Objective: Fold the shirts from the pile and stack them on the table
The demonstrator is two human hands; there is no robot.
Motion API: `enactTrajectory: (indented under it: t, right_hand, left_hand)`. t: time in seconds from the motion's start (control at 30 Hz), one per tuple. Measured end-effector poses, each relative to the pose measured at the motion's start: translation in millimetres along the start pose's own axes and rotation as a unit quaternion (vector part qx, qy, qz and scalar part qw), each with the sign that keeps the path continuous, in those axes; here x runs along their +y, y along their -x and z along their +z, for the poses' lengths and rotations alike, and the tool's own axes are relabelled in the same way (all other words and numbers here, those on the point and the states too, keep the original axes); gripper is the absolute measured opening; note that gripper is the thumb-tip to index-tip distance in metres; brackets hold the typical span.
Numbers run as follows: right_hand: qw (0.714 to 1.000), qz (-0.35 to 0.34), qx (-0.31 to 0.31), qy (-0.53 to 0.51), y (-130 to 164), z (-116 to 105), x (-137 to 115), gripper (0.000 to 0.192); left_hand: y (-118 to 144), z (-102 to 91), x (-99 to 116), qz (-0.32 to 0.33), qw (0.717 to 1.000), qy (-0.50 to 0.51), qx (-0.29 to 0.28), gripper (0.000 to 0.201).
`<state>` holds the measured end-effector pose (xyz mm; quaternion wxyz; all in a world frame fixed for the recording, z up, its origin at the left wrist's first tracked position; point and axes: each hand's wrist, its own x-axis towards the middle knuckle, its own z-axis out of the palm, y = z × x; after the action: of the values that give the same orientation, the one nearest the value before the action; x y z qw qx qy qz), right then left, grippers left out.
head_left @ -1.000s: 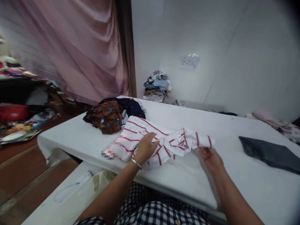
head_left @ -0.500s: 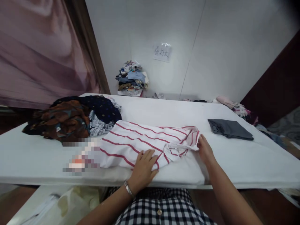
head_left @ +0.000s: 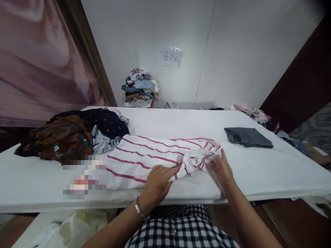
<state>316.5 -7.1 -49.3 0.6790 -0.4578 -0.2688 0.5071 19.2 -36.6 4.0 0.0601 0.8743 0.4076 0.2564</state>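
A white shirt with red stripes [head_left: 144, 155] lies folded lengthwise near the table's front edge, its right end bunched into loose folds. My left hand [head_left: 159, 182] rests on the near edge of the shirt, fingers bent and closed around the cloth. At the bunched end, my right hand [head_left: 222, 168] has the fabric between its thumb and fingers, in a loose grip with the fingertips partly under the cloth. A blurred, pixelated patch covers the shirt's left end.
A dark grey folded garment [head_left: 248, 137] lies at the right on the white table [head_left: 170, 120]. To the left is a heap of brown and navy clothes [head_left: 72, 134]. A stack of folded clothes [head_left: 141, 88] stands by the wall, below a paper sign [head_left: 172, 57].
My right hand has moved slightly down and left, drawing the shirt's bunched end inward. My left hand's fingers have gone from lying flat to bent around the edge. The whole view has shifted slightly.
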Motion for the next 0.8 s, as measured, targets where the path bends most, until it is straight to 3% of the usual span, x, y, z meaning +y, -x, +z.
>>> enactTrajectory:
  t: [0.1,0.2,0.27,0.37,0.47,0.53,0.6,0.67,0.73,0.8]
  right_hand:
    - [0.996,-0.017,-0.001,0.088,-1.3,-15.5,5.1,0.109]
    - [0.96,-0.067,-0.022,0.271,-10.3,-28.5,0.8,0.092]
    - [0.899,-0.11,-0.048,0.42,-17.3,-31.1,-8.9,0.062]
    - [0.767,-0.195,-0.075,0.607,-26.2,-26.9,-30.4,0.024]
    - [0.645,-0.32,-0.09,0.688,-33.7,-17.3,-54.3,0.021]
    - [0.612,-0.403,-0.121,0.67,-36.3,-6.3,-69.7,0.02]
    - [0.623,-0.442,-0.196,0.615,-33.8,12.6,-84.0,0.022]
    - [0.67,-0.42,-0.29,0.539,-24.3,41.9,-97.2,0.025]
    - [0.734,-0.358,-0.358,0.453,-9.0,81.1,-109.8,0.03]
    - [0.803,-0.312,-0.369,0.349,8.2,125.3,-122.4,0.034]
  left_hand:
    - [3.8,-0.5,-15.2,-0.061,0.997,0.018,0.035,0.046]
    - [1.8,-5.1,-30.5,-0.09,0.992,0.033,0.078,0.042]
    - [-3.6,-9.9,-36.0,-0.106,0.989,0.033,0.097,0.038]
    - [-14.2,-19.6,-41.7,-0.124,0.986,0.019,0.106,0.037]
    - [-24.0,-37.8,-53.3,-0.163,0.982,-0.047,0.078,0.032]
    - [-30.3,-60.6,-65.3,-0.216,0.968,-0.122,0.03,0.024]
    - [-38.6,-95.4,-77.5,-0.269,0.943,-0.197,-0.005,0.026]
    - [-51.3,-142.0,-85.8,-0.304,0.918,-0.253,0.005,0.036]
    - [-70.4,-195.7,-86.8,-0.313,0.9,-0.295,0.072,0.046]
    - [-96.1,-248.9,-79.8,-0.316,0.87,-0.348,0.146,0.057]
